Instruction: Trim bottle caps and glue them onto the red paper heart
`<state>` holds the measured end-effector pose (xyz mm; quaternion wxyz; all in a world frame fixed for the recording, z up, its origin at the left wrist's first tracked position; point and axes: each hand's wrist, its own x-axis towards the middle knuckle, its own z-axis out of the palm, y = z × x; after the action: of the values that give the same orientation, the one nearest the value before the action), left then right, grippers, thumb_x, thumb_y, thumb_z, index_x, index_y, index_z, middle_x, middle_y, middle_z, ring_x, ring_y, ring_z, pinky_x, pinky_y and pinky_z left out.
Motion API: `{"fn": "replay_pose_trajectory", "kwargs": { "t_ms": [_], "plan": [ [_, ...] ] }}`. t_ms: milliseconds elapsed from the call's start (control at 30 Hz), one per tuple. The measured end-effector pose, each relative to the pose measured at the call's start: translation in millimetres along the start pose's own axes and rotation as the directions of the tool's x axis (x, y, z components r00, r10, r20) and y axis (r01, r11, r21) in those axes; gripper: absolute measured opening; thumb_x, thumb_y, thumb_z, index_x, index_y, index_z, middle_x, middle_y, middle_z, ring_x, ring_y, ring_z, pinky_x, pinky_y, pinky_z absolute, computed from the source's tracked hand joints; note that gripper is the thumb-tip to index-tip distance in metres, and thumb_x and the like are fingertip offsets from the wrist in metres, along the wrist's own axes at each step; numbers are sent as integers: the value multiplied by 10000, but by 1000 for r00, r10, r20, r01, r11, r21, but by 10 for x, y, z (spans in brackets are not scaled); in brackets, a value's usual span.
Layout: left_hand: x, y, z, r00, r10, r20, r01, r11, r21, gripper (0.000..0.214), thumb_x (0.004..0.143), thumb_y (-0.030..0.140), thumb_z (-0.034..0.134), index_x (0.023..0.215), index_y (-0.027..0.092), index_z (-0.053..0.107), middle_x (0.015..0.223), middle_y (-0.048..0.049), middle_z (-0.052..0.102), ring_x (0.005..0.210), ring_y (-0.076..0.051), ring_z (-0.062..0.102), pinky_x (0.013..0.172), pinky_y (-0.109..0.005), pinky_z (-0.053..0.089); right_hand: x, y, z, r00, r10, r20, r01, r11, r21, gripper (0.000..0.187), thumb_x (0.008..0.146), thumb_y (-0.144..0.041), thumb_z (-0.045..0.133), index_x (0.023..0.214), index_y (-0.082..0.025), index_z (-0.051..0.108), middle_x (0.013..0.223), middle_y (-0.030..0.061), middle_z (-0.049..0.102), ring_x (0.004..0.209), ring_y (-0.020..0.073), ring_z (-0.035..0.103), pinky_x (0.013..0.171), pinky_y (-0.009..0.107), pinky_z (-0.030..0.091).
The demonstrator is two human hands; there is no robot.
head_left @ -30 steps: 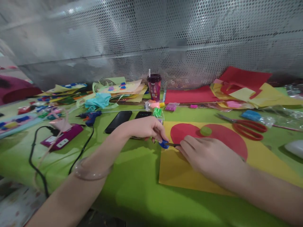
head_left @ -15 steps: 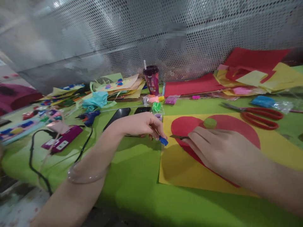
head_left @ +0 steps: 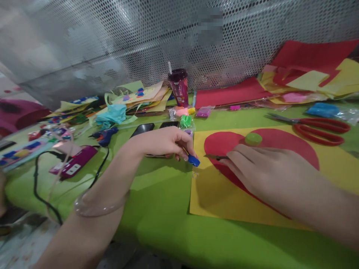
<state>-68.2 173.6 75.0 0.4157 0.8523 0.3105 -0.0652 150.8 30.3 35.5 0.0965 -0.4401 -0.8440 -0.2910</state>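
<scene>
My left hand (head_left: 174,144) pinches a small blue piece of what looks like modelling clay (head_left: 194,160) between thumb and fingers, at the left edge of a yellow sheet (head_left: 210,201). Closed around a thin, pointed dark blade (head_left: 214,156), my right hand (head_left: 260,170) hovers over a red heart shape (head_left: 223,141) on that sheet. The blade points left at the blue piece, with a small gap between them. Its handle is hidden in my fingers. Beside my right knuckles, a round green piece (head_left: 253,139) sits on the heart.
Red-handled scissors (head_left: 322,129) lie right of the heart. A lidded cup (head_left: 179,87) stands at the back by a perforated metal panel. Phones (head_left: 142,129) lie behind my left hand. On the left are a glue gun (head_left: 105,135) and a purple power strip (head_left: 77,163) with cords.
The view has shifted slightly, so the things at the back sit higher in the picture. Both hands keep their holds, and the gap between blade and blue piece stays small.
</scene>
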Motion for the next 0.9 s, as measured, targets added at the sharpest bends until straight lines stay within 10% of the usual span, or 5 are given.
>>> {"fn": "replay_pose_trajectory", "kwargs": {
  "t_ms": [900],
  "plan": [
    [-45,137,34,999,38,-29,-35,996,78,124,771,168,625,880,173,683,805,5,707,612,-88,623,515,-163,437,117,-37,35,999,-22,-26,24,993,113,387,1008,-223,305,726,-174,565,624,10,505,484,195,469,475,306,184]
  ]
}}
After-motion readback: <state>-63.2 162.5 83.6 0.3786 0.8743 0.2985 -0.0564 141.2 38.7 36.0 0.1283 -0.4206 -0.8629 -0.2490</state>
